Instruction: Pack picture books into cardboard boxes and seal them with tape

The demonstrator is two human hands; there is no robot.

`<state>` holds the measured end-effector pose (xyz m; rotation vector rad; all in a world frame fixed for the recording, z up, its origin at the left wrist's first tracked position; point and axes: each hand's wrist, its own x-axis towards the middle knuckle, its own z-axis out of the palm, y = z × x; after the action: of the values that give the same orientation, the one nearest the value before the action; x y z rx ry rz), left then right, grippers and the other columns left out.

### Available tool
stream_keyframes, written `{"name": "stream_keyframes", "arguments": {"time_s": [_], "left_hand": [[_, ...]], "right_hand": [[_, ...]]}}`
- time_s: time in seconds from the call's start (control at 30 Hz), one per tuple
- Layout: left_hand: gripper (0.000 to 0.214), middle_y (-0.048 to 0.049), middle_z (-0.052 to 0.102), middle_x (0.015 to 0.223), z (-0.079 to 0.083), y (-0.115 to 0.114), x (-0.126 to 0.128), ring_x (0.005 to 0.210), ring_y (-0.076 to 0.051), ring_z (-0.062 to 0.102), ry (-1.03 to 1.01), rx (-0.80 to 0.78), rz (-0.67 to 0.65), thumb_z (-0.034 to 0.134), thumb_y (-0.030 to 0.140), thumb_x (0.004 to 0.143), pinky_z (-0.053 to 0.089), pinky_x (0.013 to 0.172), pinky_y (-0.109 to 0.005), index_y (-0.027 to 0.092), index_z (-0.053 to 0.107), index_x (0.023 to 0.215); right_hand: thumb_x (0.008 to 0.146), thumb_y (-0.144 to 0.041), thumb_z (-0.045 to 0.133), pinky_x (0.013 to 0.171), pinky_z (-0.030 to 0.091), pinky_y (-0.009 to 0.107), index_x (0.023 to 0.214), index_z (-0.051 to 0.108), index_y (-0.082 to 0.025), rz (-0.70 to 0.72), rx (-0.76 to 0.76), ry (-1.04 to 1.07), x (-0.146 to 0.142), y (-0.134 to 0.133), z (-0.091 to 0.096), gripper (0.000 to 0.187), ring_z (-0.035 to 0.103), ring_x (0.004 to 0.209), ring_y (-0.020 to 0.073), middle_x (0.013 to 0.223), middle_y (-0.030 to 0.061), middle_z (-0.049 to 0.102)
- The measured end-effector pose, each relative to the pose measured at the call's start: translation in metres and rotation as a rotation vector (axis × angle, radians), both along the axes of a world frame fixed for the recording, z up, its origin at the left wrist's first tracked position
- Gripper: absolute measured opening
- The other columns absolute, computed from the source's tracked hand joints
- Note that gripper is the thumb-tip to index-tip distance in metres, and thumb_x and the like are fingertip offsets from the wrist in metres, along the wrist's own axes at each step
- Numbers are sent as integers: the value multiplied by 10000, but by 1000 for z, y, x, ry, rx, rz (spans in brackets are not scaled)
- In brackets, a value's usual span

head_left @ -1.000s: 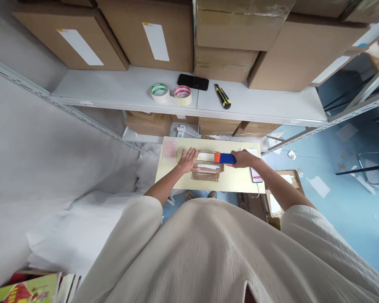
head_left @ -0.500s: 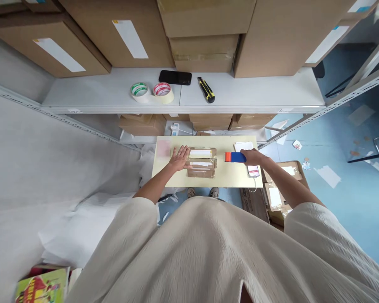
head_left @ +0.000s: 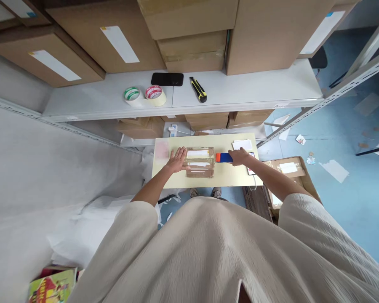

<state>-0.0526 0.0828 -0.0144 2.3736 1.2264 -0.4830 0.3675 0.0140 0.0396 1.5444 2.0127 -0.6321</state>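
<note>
Yellow table [head_left: 233, 179]: L hand [head_left: 177, 160] spread on taped brown box [head_left: 199, 167]; R hand [head_left: 240, 156] grips blue-orange dispenser [head_left: 223, 158].

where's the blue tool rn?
Head view: the blue tool is in the right hand, over the yellow table, just right of the box the left hand touches.

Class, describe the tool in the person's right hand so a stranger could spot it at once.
Find the pale yellow rectangular table below the white metal shelf. Just right of the tape-wrapped brown cardboard parcel on it, the right hand grips a blue handheld tool. Nothing else nearby is blue with an orange-red end.
</note>
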Motion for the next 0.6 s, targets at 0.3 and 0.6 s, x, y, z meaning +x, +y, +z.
{"name": "stream_keyframes", "arguments": {"time_s": [0.3, 0.6], "left_hand": [[1276, -205, 5, 1941, 4, 3, 1, 1807, -431, -2, -14, -35, 18, 690, 765, 976, 11, 1420, -681, 180, 6, 1880], [1298, -223, 61, 1938, 1, 4, 2, 1803, -451, 35, -76, -40, 49, 761, 747, 934, 19, 1418, -676, 196, 68, 1883]], "right_hand": [[777, -204, 888, 1085, 417, 501, 1391, 649, -190, 65, 33, -7, -5, 21, -15, 659, 763, 1162, 422, 1240, 214, 809], [779, -380, 931, 1178, 366, 584, 1313, 680, -216, -105, 58, 46, -15, 13, -44, 614, 755, 1232, 455, 1212, 209, 817]]}}
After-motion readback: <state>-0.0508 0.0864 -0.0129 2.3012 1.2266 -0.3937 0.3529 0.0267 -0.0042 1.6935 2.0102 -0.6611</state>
